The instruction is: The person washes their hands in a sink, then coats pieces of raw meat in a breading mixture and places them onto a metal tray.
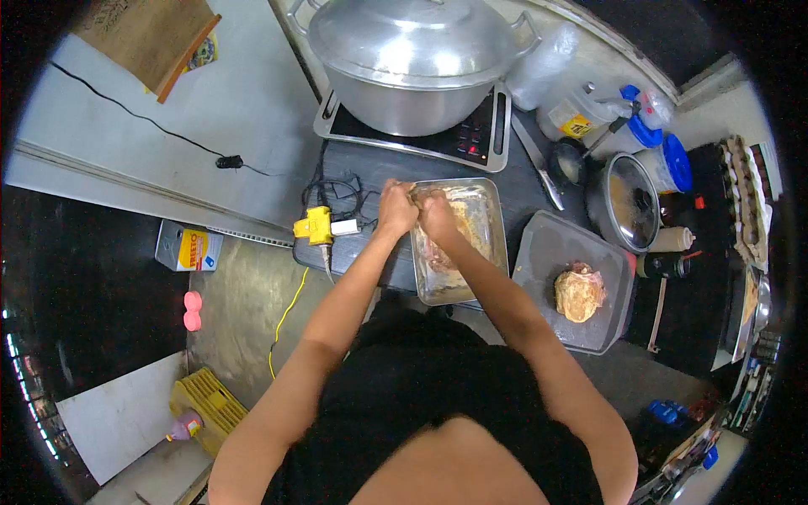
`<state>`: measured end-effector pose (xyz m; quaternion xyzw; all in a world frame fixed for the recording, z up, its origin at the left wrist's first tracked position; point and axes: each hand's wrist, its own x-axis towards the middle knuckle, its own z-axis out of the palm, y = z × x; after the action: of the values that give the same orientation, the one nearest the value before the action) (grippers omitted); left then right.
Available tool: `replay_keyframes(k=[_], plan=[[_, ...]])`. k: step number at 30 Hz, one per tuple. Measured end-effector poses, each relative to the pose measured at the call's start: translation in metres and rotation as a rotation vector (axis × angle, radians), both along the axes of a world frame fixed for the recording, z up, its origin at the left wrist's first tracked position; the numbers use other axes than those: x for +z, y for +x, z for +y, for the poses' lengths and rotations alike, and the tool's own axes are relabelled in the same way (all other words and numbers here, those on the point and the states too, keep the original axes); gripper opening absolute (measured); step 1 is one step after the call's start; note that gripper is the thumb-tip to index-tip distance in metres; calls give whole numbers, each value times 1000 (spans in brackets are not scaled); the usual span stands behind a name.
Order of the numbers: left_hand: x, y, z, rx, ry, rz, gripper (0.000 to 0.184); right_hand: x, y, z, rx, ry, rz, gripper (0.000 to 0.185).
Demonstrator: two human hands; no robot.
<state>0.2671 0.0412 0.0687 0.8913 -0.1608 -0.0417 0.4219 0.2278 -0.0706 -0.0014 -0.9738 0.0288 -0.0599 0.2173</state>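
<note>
A rectangular metal tray [461,298] lies on the dark counter in front of me, with crumbly, yellowish food and pinkish bits spread over its bottom. At its upper left corner my left hand [397,209] is closed, just over the tray's left edge. My right hand [434,214] is closed too, right beside it and inside that corner. The two hands meet at the fingers, and what lies between them is hidden. To the right, a clear plastic container [539,261] holds a rounded, pale yellow lump of food [579,293] with pinkish meat showing at its edge.
A large lidded aluminium pot [412,59] stands on an induction cooker [471,139] at the back. A knife [539,164], a ladle [572,160] and a glass-lidded pot [629,202] are at right. A yellow power adapter [313,225] and black cables lie left of the tray.
</note>
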Motion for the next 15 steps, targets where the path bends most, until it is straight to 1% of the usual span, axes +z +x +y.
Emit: replay_keyframes(k=[1, 4, 7, 8, 9, 10, 11, 12, 13, 15], plan=[[-1, 1, 1, 0, -7, -10, 27, -4, 0, 6, -75, 69, 118, 22], [-9, 4, 1, -11, -10, -44, 29, -4, -1, 4, 37, 68, -98, 22], [-8, -1, 2, -51, 37, -35, 34, 12, 5, 1, 61, -90, -9, 18], [3, -3, 3, -64, 56, -9, 35, 0, 13, -10, 18, -37, -63, 17], [8, -5, 4, -75, 74, 20, 36, -26, 21, -30, -23, 15, -115, 18], [0, -5, 5, -52, 21, -25, 33, -40, 22, -47, -61, 67, -166, 19], [-15, -3, 6, -27, -31, -70, 31, -28, 19, -62, -132, 501, 91, 20], [-25, -4, 8, -6, -82, -115, 29, -2, 15, -72, -207, 930, 357, 23], [-22, -6, 9, 13, -39, -96, 30, 38, 0, -69, -209, 1100, 378, 17], [-21, -9, 8, -4, -53, -77, 31, 37, -22, -78, -48, 875, 376, 15]])
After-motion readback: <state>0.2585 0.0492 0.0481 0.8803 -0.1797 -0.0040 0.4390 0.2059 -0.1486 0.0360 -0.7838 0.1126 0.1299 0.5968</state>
